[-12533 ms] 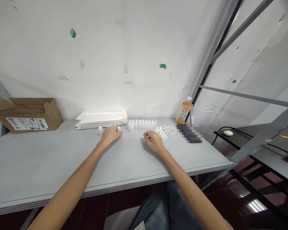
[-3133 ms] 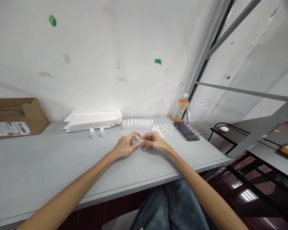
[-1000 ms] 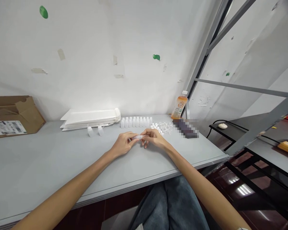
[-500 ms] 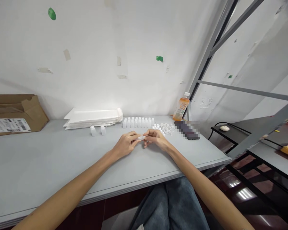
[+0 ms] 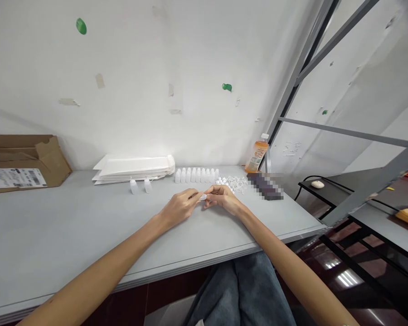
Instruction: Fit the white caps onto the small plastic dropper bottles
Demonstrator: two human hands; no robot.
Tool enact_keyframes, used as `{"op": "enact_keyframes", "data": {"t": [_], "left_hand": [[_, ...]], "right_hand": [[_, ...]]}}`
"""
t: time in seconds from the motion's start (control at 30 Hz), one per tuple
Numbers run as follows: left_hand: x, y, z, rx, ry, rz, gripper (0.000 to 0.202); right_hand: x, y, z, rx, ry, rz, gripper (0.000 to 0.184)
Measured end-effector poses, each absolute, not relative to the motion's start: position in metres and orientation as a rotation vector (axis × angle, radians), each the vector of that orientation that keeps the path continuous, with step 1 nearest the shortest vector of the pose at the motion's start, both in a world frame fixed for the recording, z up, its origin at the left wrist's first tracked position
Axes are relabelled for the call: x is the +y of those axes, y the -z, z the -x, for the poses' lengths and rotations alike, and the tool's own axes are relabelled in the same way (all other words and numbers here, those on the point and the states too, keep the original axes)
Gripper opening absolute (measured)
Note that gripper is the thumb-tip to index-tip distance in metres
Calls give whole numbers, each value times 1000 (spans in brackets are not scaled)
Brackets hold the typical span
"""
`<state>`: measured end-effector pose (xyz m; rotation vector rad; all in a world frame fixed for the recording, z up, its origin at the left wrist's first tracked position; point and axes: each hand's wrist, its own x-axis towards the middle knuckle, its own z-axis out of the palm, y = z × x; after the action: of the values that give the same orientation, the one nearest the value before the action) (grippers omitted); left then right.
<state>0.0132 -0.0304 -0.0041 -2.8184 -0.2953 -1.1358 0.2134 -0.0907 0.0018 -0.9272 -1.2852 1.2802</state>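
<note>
A small translucent white dropper bottle [image 5: 203, 197] lies sideways between my two hands, mostly covered by fingers. My left hand [image 5: 179, 208] is closed around its left end, the back of the hand turned up. My right hand [image 5: 221, 199] pinches the other end with thumb and fingers. Just behind the hands stand rows of similar small bottles [image 5: 196, 175]. Right of those rows lie small white caps [image 5: 221, 181] and a heap of thin white plastic pieces [image 5: 237, 184]. Two more bottles, one at left [image 5: 133, 186] and its neighbour [image 5: 147, 185], stand apart with thin tips on top.
White envelopes [image 5: 136, 167] are stacked against the wall. An opened cardboard box [image 5: 51, 158] sits far left. At the back right are an orange drink bottle [image 5: 257, 156] and a blurred dark object [image 5: 265, 185]. A grey metal frame [image 5: 289, 99] rises beyond the table's right end.
My left hand has rolled over, so its fingers cover more of the bottle. My right hand keeps its pinch. The whole view has shifted slightly.
</note>
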Motion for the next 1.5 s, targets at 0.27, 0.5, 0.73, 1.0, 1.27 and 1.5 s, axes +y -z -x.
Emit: {"op": "enact_keyframes", "data": {"t": [0.27, 0.5, 0.73, 1.0, 1.27, 1.5], "left_hand": [[-34, -3, -17, -816, 1223, 3053, 28], [-30, -7, -18, -988, 1306, 3298, 32], [-31, -5, -18, -992, 1420, 3264, 29], [-33, -3, -19, -884, 1420, 3244, 27], [-33, -3, -18, -807, 1484, 3259, 23], [-31, 3, -17, -582, 1476, 3130, 20]], "right_hand": [[-92, -11, -204, -1282, -1093, 1004, 29], [-90, -8, -205, -1331, -1016, 1097, 32], [-95, -14, -204, -1321, -1103, 1070, 33], [-94, -13, -204, -1274, -1124, 1049, 36], [-95, -12, -205, -1255, -1146, 1036, 35], [-93, -8, -205, -1172, -1194, 1022, 31]]}}
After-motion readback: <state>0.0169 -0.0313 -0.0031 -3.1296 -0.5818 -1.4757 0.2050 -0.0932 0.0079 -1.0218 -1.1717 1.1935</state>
